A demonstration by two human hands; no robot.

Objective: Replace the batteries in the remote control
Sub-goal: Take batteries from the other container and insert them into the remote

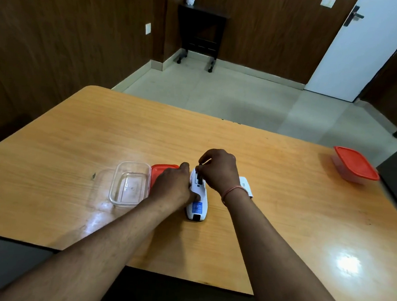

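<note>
A white remote control [198, 203] lies face down in the middle of the wooden table [72, 143], with a blue label on its back and its battery compartment open. My left hand [173, 186] grips the remote's left side and holds it down. My right hand [218, 170] is over the open compartment, fingertips pinched on a small dark battery at its far end. A white piece that looks like the battery cover [246, 186] lies on the table behind my right wrist, partly hidden.
An open clear plastic container [130, 185] stands left of the remote, its red lid [160, 171] beside it, partly behind my left hand. A second clear container with a red lid [355, 165] sits at the table's far right edge. Beyond the table is tiled floor.
</note>
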